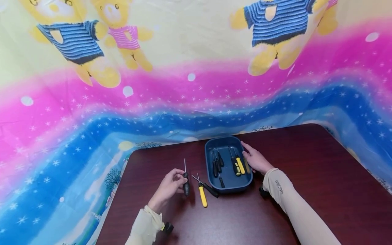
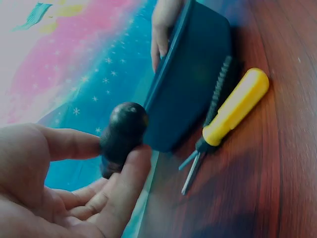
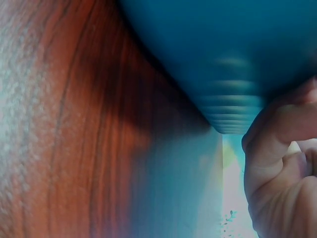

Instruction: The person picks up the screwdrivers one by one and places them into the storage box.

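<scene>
My left hand (image 1: 171, 183) pinches a screwdriver (image 1: 186, 183) by its black handle, thumb on one side and fingers on the other; its thin shaft points away from me. In the left wrist view the rounded handle end (image 2: 129, 116) faces the camera. At the right side of a blue plastic tray (image 1: 230, 189), my right hand (image 1: 257, 160) holds the rim, with fingers curled by the outer wall in the right wrist view. Between left hand and tray lie a yellow-handled screwdriver (image 1: 202, 196) and a black-handled one (image 1: 211, 190), their shafts crossing.
Inside the tray are several black-handled screwdrivers (image 1: 215, 168), a yellow-and-black one (image 1: 240, 165) and a black one with yellow marks (image 1: 236, 167). The dark wooden table (image 1: 306, 163) meets a printed bear cloth (image 1: 190, 95) along its far and left edges.
</scene>
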Available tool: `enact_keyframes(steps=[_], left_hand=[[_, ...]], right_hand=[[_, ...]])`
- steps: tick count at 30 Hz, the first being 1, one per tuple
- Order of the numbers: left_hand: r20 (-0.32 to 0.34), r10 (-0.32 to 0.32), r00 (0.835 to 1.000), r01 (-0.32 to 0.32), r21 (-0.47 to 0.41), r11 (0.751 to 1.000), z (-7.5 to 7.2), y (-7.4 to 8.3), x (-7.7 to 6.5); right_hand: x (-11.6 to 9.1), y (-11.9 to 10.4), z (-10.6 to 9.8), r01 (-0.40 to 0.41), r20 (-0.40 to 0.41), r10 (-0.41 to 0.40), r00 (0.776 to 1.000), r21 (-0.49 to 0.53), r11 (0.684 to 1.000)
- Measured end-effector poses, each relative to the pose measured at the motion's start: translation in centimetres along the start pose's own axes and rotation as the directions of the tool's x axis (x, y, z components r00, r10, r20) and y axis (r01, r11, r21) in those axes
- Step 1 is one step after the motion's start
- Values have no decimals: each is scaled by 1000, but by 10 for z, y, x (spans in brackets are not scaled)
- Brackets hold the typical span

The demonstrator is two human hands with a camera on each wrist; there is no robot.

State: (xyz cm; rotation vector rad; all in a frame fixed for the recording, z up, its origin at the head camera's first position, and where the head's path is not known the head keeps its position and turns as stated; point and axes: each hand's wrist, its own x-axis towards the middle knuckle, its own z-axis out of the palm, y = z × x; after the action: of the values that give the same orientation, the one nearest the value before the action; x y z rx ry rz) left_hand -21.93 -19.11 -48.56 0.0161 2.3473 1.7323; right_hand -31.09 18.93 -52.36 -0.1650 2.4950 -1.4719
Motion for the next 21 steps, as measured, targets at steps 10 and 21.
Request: enact_keyframes(steps=[10, 21], left_hand=[[55, 29, 998, -20, -150, 989, 7, 11, 8], [83, 47, 995, -25, -256, 966, 21, 25, 12]], right_hand=[[2, 1, -2, 0, 0, 0, 1000, -4, 1000], [1, 2, -1, 5, 4, -5, 1000, 10, 1000]])
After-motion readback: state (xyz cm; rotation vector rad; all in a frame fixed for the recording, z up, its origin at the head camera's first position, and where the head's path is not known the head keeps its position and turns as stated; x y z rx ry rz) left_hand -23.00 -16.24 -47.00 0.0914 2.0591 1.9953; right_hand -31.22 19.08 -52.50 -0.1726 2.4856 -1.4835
